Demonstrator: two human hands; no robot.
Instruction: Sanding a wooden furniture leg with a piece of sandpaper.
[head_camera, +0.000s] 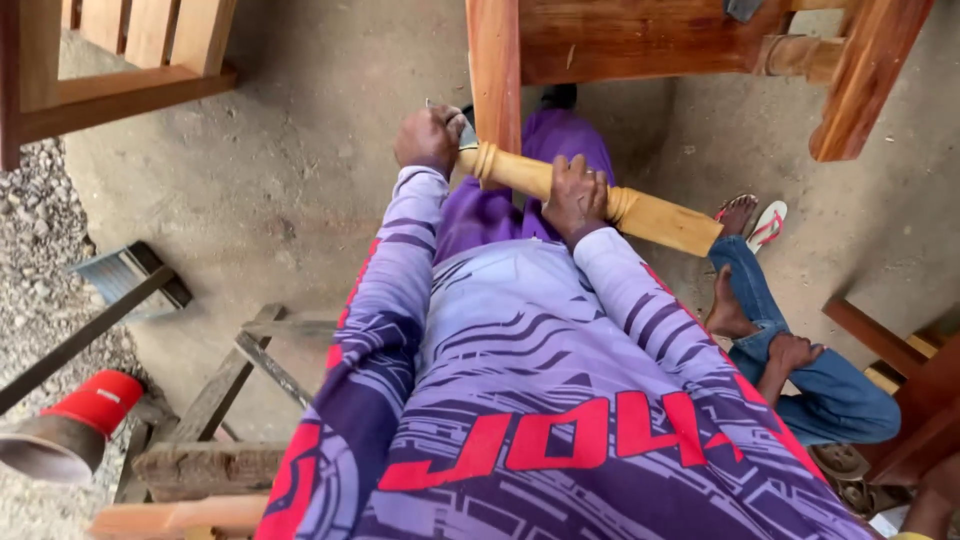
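My right hand (574, 195) is closed over the middle of the turned wooden spindle (600, 200), fingers wrapped across its top, just above the centre of the frame. The spindle runs from the upright wooden post (494, 70) at upper centre down to the right, its square end free. My left hand (430, 135) is curled shut at the spindle's ringed end, left of the post, pinching something thin and metallic that I cannot make out clearly.

To do this well, I judge I should hold the spindle firm and level with the right hand so the ringed end sits square against the post, and work the left hand in small, controlled motions right at the joint. My grip should stay clear of the beads so I don't mark them.

At right of frame another person sits on the dirt floor (300, 170), a bare foot (727, 310) near the spindle's free end; I mind that end.
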